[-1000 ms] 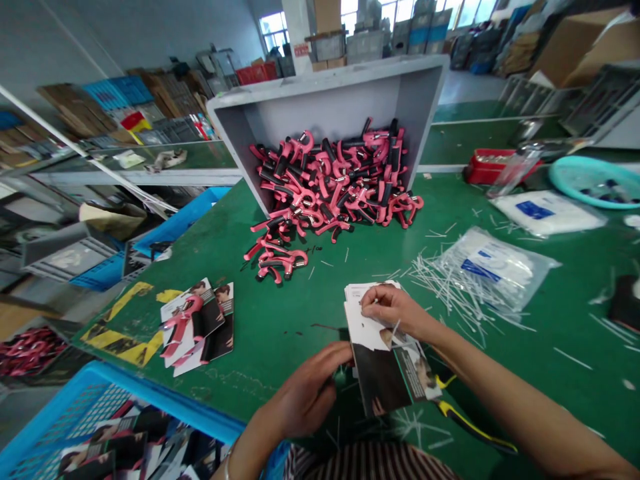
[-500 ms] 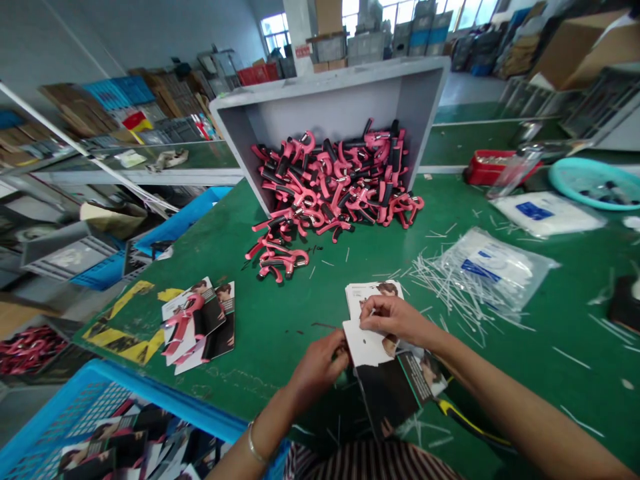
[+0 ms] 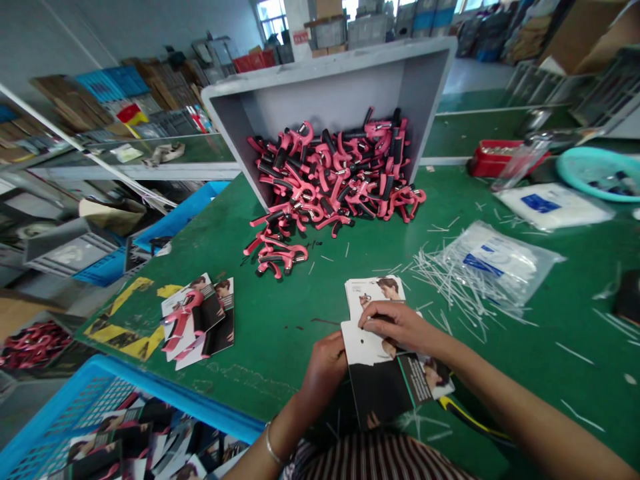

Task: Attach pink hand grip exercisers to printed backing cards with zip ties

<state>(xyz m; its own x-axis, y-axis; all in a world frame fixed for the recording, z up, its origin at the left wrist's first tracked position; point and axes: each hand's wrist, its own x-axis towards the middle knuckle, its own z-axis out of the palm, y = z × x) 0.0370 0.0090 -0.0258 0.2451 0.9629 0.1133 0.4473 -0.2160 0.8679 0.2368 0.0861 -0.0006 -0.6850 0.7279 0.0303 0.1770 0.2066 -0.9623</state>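
A printed backing card (image 3: pixel 377 393), white at the top and black below with small punched holes, is in front of me, tilted up near my striped top. My left hand (image 3: pixel 327 363) is closed on its left edge, with the fingertips partly hidden behind it. My right hand (image 3: pixel 395 325) pinches at the card's upper part, above a small hole; what is between thumb and forefinger is too small to make out. Just beyond lies a stack of similar cards (image 3: pixel 373 290). More printed cardboard (image 3: pixel 425 377) shows under my right forearm.
A tilted grey bin (image 3: pixel 325 73) spills pink-and-black hand grippers (image 3: pixel 330 180). White cable ties (image 3: pixel 450 280) and their bag (image 3: pixel 500 263) lie right. Carded grippers (image 3: pixel 193 320) lie left, above a blue basket (image 3: pixel 145 380). Yellow-black tool handles (image 3: pixel 470 420) are near my right forearm.
My left hand has moved up closer against the card's left edge and now grips it. My right fingers have lowered slightly toward the small hole. The view has shifted a little.
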